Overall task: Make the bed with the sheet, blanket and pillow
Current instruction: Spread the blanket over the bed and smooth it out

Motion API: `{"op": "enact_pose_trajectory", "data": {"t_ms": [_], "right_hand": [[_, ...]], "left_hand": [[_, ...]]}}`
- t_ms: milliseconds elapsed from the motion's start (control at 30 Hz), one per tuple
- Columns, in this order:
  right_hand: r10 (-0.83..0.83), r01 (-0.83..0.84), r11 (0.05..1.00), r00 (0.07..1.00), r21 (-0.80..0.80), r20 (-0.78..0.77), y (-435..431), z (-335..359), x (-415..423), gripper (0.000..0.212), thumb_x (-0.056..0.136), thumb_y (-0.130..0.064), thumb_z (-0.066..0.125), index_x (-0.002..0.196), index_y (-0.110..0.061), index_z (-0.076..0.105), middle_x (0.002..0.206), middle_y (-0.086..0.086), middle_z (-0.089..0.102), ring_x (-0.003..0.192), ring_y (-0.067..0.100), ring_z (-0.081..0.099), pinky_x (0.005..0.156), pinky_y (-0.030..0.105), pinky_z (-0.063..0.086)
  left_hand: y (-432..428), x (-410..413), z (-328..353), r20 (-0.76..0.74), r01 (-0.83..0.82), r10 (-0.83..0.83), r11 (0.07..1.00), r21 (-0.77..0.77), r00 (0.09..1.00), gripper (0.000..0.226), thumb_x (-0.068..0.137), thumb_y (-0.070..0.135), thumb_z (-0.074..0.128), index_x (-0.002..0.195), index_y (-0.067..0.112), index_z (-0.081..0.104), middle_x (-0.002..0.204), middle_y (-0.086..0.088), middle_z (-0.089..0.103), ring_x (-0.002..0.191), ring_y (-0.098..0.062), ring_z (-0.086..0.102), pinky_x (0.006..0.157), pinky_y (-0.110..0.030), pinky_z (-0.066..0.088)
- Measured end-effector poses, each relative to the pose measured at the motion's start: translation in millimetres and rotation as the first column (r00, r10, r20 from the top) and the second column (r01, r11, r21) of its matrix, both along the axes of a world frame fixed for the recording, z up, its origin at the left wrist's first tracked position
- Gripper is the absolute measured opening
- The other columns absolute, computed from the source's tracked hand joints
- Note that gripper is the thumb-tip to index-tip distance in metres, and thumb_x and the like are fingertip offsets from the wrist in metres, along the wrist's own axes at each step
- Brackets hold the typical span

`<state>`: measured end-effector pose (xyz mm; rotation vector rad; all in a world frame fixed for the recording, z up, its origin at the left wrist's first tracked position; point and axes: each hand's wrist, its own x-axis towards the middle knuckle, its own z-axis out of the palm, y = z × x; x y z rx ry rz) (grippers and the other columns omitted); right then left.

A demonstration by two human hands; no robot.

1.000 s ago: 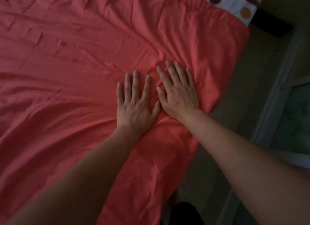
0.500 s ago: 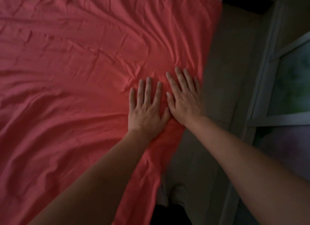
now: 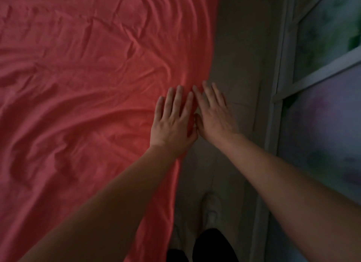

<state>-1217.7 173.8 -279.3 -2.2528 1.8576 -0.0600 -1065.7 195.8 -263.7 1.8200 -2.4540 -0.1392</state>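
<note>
One red sheet (image 3: 78,105): fills the view from 12 o'clock round through 9 to 6 o'clock. It is spread over the bed and creased in long soft folds. Its right edge runs from 1 o'clock down to 6 o'clock.
Floor (image 3: 236,56): a pale strip from 1 o'clock to 5 o'clock, between the sheet's edge and a frame.
Glazed frame (image 3: 281,70): pale bars at 3 o'clock, with blurred coloured panes behind them.
Left hand (image 3: 172,123): just right of centre, on a bare forearm coming from 7 o'clock. It lies palm down on the sheet close to its right edge, fingers straight and slightly spread, gripping nothing.
Right hand (image 3: 215,115): just beside the left hand, at its 3 o'clock, thumbs nearly meeting. It is palm down with straight fingers, gripping nothing, and shows past the sheet's edge against the floor. Whether its forefinger touches the sheet cannot be told.
Trouser leg (image 3: 212,246): dark, at 6 o'clock.
Shoe (image 3: 210,209): pale and blurred, on the floor just above the trouser leg, near the sheet's edge.
</note>
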Motion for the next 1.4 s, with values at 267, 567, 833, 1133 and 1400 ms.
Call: {"op": "enact_pose_trajectory", "data": {"t_ms": [267,567,833,1133,1400], "right_hand": [[0.087,-0.085,0.996,0.994,-0.028,0.067,63,25,42,0.081,0.086,-0.023,0.057,0.159,-0.022,0.023,0.166,0.009,0.017,0.153,0.031,0.014,0.121,0.049,0.024],[-0.105,0.081,0.99,0.968,0.116,0.226,141,49,74,0.042,0.101,-0.034,0.048,0.14,-0.019,0.044,0.129,0.008,0.05,0.106,0.033,0.061,0.079,0.044,0.051],[-0.572,0.404,0.788,0.758,0.464,0.312,174,46,100,0.062,0.098,-0.038,0.06,0.145,-0.005,0.037,0.14,0.017,0.054,0.124,0.035,0.057,0.099,0.038,0.045],[-0.854,0.427,0.516,0.326,0.743,0.406,178,3,108,0.039,0.088,-0.04,0.07,0.105,-0.005,0.067,0.1,0.017,0.073,0.092,0.034,0.071,0.086,0.053,0.058],[-0.833,0.528,0.551,0.391,0.646,0.391,197,8,69,0.024,0.091,-0.034,0.066,0.101,-0.012,0.068,0.1,0.015,0.073,0.093,0.034,0.07,0.087,0.047,0.057]], "left_hand": [[77,46,22,-0.038,-0.079,0.082,0.995,0.06,0.996,0.09,0.082,0.053,0.054,0.158,0.018,0.021,0.166,-0.014,0.013,0.154,-0.03,0.009,0.124,-0.047,0.009],[156,73,39,0.006,-0.139,0.139,0.988,0.063,0.99,0.057,0.083,0.048,0.055,0.125,0.01,0.053,0.129,-0.015,0.051,0.115,-0.036,0.049,0.097,-0.047,0.039],[191,80,36,0.077,-0.169,0.157,0.968,0.183,0.985,0.058,0.079,0.064,0.063,0.108,0.015,0.054,0.106,-0.008,0.058,0.098,-0.032,0.059,0.08,-0.043,0.045],[191,72,48,-0.043,-0.166,0.188,0.937,0.307,0.981,0.027,0.101,0.041,0.043,0.1,0.018,0.058,0.104,-0.005,0.065,0.095,-0.032,0.064,0.067,-0.035,0.037],[198,36,52,-0.055,-0.084,0.111,0.926,0.367,0.992,0.033,0.1,0.042,0.041,0.1,0.016,0.061,0.106,-0.009,0.068,0.099,-0.036,0.064,0.069,-0.036,0.036]]}}
